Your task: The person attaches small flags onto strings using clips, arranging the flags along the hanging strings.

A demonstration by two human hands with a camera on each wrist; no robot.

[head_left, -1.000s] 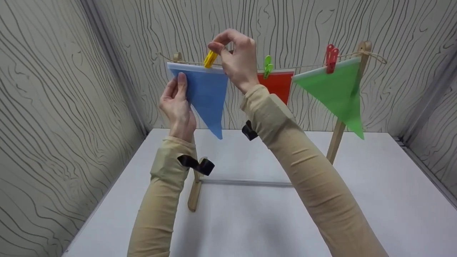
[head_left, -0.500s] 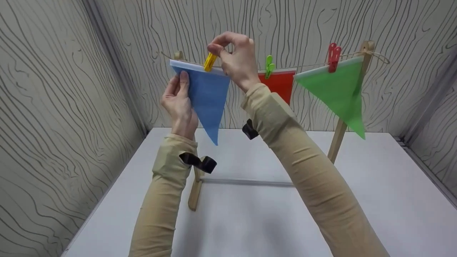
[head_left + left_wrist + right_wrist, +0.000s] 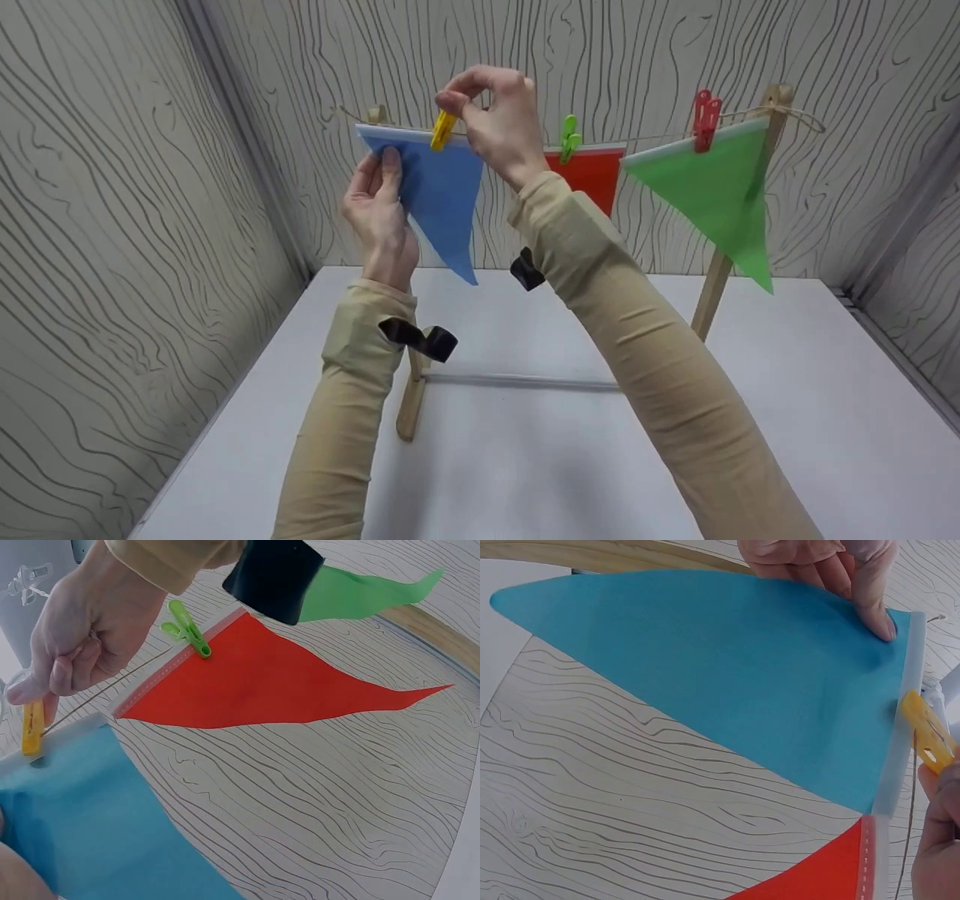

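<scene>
A blue triangular pennant [image 3: 442,187] hangs point down at the left of the string, its white top band uppermost. My left hand [image 3: 379,210] pinches its upper left part, thumb in front and fingers behind. A yellow clothespin [image 3: 442,130] sits across the white band near the middle; in the right wrist view the clothespin [image 3: 928,733] overlaps band and string. My right hand [image 3: 501,120] pinches the clothespin's upper end between thumb and fingers. To the right hang a red pennant [image 3: 585,180] under a green clothespin [image 3: 569,139] and a green pennant [image 3: 712,195] under red clothespins [image 3: 706,121].
The twine [image 3: 660,137] runs between two wooden posts; the right post [image 3: 712,296] leans slightly. A wooden foot [image 3: 410,409] and a clear crossbar [image 3: 525,381] rest on the white table [image 3: 247,465]. Wood-grain patterned panels [image 3: 615,60] stand behind and at the sides.
The blue pennant's tip swings left, then back to the right. My left hand has risen slightly with the pennant's left corner. My right hand keeps its pinch on the yellow clothespin.
</scene>
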